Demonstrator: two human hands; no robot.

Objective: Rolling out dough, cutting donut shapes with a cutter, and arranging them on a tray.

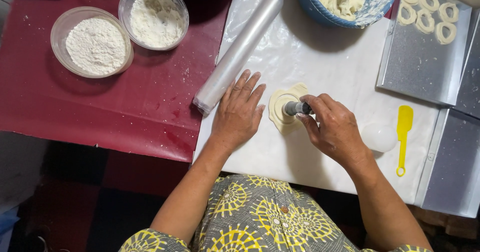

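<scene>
Two hands work one flat round of pale dough on the white sheet: the left hand lies open and flat just beside it, holding nothing, while the right hand pinches a small dark cutter over its middle. Pressing straight down, centred, with the sheet held still, should cut cleanly. The dough looks soft, matte and uneven-edged; the cutter is a hard cylinder.

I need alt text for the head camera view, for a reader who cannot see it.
Seen from above, a right hand presses a small dark round cutter into a flat piece of dough on a white sheet, while the left hand lies flat beside it. Nearby are a plastic-wrapped roller, two bowls of flour, a yellow spatula and a tray of dough rings.
</scene>
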